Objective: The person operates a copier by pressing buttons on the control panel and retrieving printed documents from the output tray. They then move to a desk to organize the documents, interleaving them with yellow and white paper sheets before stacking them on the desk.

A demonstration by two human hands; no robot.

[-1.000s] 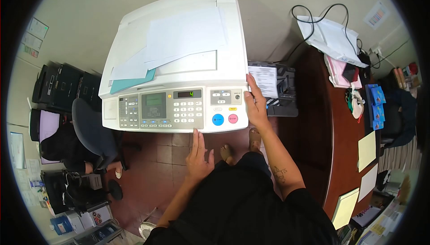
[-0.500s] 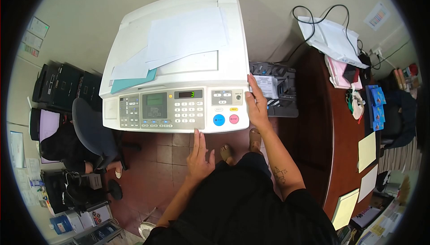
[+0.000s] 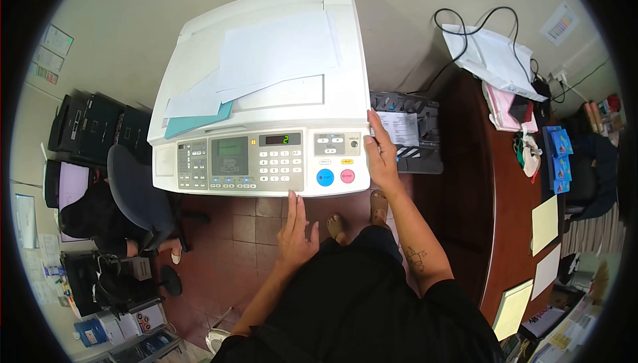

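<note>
**Both your hands are at the white copier's edges**

Clock directions run from the middle of your view. The white copier point(image 3: 266, 107) stands at 11 o'clock, its control panel point(image 3: 239, 164) facing you. Your left hand point(image 3: 296, 233), between 6 and 7 o'clock, has two fingers out straight and together, the thumb apart, with the tips at the copier's front edge; you hold nothing visible in it. Your right hand point(image 3: 382, 157), at 3 o'clock, lies along the copier's right side, fingers extended close together; you cannot tell how firmly it presses.

The green display point(image 3: 284, 140) reads 2. Near the middle, your panel has a blue button point(image 3: 324, 177) at 5 o'clock and a pink button point(image 3: 347, 176) at 4. White sheets point(image 3: 279, 51) lie on the lid at 11 o'clock, partly over a teal sheet point(image 3: 198, 122) at 10. Between 2 and 3 o'clock, just beyond your right hand, printed paper point(image 3: 399, 127) lies in a dark tray point(image 3: 425, 164). The wooden desk point(image 3: 502, 190) is at 3 o'clock, the office chair point(image 3: 136, 187) at 9.
</note>
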